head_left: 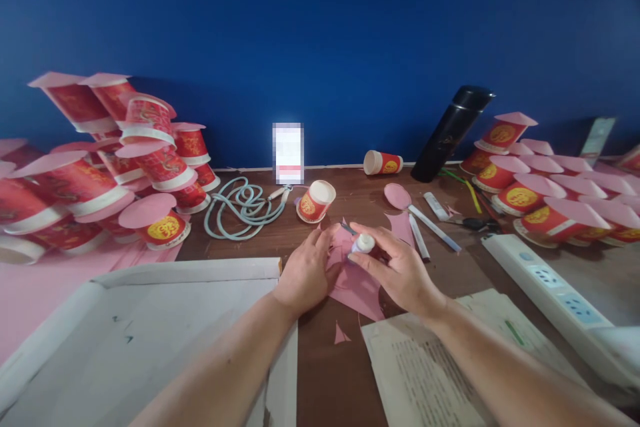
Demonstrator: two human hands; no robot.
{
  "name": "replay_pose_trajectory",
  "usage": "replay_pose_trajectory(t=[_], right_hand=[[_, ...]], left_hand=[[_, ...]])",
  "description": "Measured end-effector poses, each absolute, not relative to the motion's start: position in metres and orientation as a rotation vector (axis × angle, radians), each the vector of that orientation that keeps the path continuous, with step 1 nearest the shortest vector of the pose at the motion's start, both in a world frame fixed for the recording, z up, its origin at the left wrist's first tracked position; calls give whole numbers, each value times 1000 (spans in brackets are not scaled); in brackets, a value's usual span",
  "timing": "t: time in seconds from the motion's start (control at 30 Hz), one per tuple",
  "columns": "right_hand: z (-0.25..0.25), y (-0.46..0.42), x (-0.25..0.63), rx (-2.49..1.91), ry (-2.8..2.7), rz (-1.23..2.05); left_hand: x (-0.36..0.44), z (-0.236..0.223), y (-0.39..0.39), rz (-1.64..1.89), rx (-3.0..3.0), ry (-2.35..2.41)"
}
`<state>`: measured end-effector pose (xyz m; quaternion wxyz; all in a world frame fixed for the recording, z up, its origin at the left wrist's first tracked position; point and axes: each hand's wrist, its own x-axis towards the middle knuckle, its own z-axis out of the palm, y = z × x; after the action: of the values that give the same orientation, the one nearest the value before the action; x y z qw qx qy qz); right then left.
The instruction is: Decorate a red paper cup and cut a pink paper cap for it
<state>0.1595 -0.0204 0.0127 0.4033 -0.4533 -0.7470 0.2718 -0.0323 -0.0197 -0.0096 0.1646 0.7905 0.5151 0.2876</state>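
Note:
My right hand (395, 265) is closed around a small white bottle (364, 243), which looks like a glue bottle. It is over a cut sheet of pink paper (357, 287). My left hand (311, 269) lies with its fingers stretched out on the left part of this paper. A dark pointed thing (349, 229), perhaps a scissors tip, shows just beyond the bottle. Behind my hands a red paper cup (315, 203) stands rim up. Right of it lie a pink paper oval (397, 195) and two white pens (434, 227).
Red cups with pink paper tops (155, 160) are stacked at left, more (545, 187) at right. A blue cable (240, 210), lit phone (288, 153), black flask (450, 137), power strip (555, 293), white box lid (200, 333) and printed paper (415, 367) surround the work spot.

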Motion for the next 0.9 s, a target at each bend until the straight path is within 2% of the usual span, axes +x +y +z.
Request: replay_pose_trajectory(t=[0.23,0.67,0.77,0.9], right_hand=[[11,-20,159,-1147,-1866,676],[23,-28,154,-1132,-1859,763],[30,-31,159,-1202,-1753,961],[30,-29,158,-1111,-1581,1451]], left_hand=[[-29,-6,-20,1055,2339,1250],[-30,-6,-18,1017,2167,1349],[-29,-5,-18,1013,2133,1386],[-28,-5,-18,1015,2182,1335]])
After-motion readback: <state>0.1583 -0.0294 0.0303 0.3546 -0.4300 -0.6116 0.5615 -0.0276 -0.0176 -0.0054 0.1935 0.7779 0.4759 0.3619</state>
